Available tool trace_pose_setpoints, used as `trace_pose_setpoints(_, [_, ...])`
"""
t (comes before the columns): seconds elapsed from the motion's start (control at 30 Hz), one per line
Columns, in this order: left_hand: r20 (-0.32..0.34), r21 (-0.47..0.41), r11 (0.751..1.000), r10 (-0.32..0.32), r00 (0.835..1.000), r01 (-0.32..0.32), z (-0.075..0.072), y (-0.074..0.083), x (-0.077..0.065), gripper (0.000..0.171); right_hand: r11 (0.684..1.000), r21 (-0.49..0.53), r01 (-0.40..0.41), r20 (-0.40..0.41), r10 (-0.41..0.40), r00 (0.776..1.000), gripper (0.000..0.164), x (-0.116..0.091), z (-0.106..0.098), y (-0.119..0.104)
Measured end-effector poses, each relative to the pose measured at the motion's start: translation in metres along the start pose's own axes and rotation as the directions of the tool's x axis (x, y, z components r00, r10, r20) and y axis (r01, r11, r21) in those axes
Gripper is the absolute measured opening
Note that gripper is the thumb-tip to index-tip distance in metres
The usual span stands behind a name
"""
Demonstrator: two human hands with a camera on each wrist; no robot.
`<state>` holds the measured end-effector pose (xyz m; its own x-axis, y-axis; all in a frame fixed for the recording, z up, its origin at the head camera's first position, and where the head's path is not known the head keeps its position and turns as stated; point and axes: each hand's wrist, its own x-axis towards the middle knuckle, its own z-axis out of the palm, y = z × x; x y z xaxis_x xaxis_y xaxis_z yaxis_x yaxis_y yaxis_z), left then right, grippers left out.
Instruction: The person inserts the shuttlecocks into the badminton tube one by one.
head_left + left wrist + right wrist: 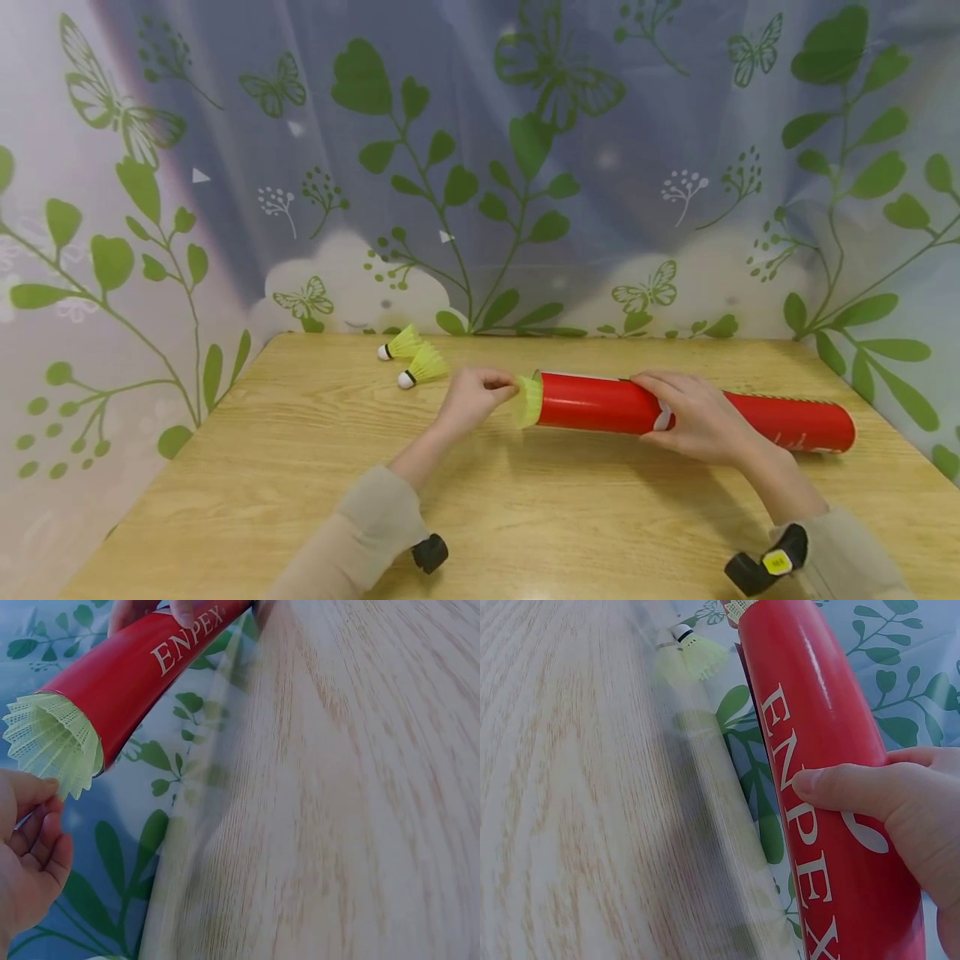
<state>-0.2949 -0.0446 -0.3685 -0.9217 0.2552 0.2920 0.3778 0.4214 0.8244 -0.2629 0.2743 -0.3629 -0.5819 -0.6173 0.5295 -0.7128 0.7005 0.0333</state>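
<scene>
With fingertips and thumb, my left hand (474, 398) pinches the skirt edge of a yellow shuttlecock (528, 403). That shuttlecock sits at the mouth of a red tube (592, 403), its flared skirt sticking out and its cork end hidden inside. My right hand (701, 418) grips the tube around its middle, thumb on the near side. White "ENPEX" lettering runs along the tube (817, 690) in the right wrist view. In the left wrist view, the protruding skirt (56, 742) faces the camera, with the left fingers (46, 829) at its lower rim.
Two more yellow shuttlecocks with white corks, a rear one (405, 342) and a front one (426, 367), lie left of the hands on the wooden table (540, 517). A curtain (480, 167) with leaves and butterflies hangs behind the table.
</scene>
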Motion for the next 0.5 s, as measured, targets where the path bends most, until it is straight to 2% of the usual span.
trace_pose_setpoints(0.23, [-0.004, 0.012, 1.0, -0.024, 1.0, 0.025, 0.0009, 0.0025, 0.001, 0.015, 1.0, 0.009, -0.017, 0.01, 0.016, 1.0, 0.075, 0.0014, -0.0009, -0.0029])
trace_pose_setpoints(0.5, [0.005, 0.037, 0.999, -0.015, 1.0, 0.015, 0.0014, 0.0009, 0.0023, 0.013, 1.0, 0.006, -0.006, 0.004, 0.006, 1.0, 0.076, 0.0023, -0.0001, -0.0019])
